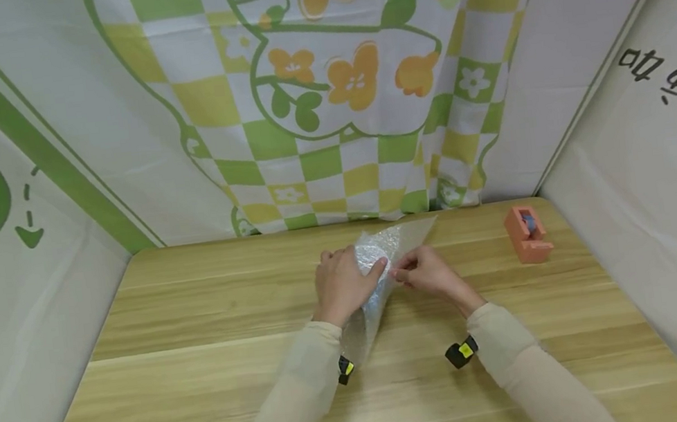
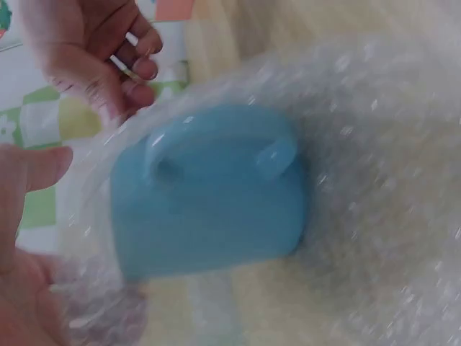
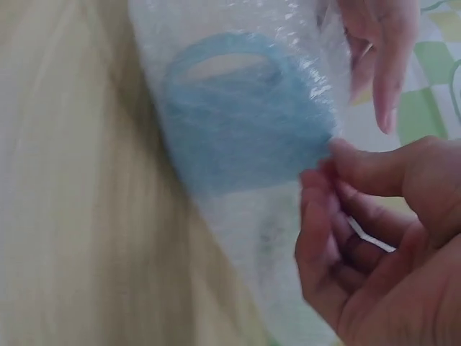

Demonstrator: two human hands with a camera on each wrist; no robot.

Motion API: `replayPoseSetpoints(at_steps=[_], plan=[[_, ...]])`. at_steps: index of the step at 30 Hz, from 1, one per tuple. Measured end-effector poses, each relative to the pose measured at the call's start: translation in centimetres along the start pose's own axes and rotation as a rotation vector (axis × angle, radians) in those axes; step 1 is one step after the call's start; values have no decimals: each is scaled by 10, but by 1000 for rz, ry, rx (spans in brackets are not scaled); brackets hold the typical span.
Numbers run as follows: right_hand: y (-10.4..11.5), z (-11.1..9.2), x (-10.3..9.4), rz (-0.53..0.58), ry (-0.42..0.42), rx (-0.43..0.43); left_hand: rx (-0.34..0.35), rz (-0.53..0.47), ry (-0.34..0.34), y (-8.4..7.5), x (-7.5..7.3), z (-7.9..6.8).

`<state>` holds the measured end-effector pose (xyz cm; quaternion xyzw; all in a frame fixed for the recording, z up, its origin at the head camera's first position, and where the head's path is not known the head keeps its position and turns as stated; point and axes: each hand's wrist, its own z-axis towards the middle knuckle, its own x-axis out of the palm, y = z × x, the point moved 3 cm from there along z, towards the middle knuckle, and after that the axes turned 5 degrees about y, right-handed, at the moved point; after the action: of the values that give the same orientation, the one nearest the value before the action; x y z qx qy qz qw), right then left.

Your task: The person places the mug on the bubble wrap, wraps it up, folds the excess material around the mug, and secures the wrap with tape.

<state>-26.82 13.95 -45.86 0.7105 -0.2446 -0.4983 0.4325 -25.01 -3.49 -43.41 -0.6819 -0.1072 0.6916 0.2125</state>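
Observation:
A light blue mug (image 2: pixel 209 223) with a handle lies inside clear bubble wrap (image 1: pixel 404 235), above the middle of the wooden table in the head view. My left hand (image 1: pixel 343 283) holds the wrapped mug from the left, its thumb on the near face of the wrap. On the other side my right hand (image 1: pixel 430 274) pinches the wrap's edge between thumb and fingertips; the right wrist view shows this pinch (image 3: pixel 328 166) close to the mug's lower corner. Through the plastic the mug looks hazy, and part of my left fingers is hidden behind it.
An orange-pink tape dispenser (image 1: pixel 529 245) with a blue roll stands at the table's back right. Behind the wooden table (image 1: pixel 206 372) hangs a green and yellow checked curtain (image 1: pixel 333 163). White printed walls (image 1: pixel 633 156) close off both sides.

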Motion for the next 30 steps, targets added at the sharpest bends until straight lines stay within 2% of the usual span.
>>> replayPoseSetpoints(at_steps=[3, 9, 14, 18, 21, 27, 30], plan=[[-8, 1, 1, 49, -48, -8, -32, 3, -71, -3, 6, 0], [-16, 2, 4, 116, -61, -64, -53, 49, -167, -9, 13, -1], [-17, 2, 2, 36, -63, -99, -55, 89, -184, -10, 15, -1], [-16, 0, -5, -81, -59, -134, -40, 115, -130, -12, 15, 1], [-10, -4, -13, -174, -95, -196, -3, 102, -68, -13, 14, 3], [5, -16, -27, -388, -217, -339, 129, 25, 71, -8, 9, 8], [9, -20, -29, -502, -227, -400, 201, -17, 129, -4, 6, 9]])
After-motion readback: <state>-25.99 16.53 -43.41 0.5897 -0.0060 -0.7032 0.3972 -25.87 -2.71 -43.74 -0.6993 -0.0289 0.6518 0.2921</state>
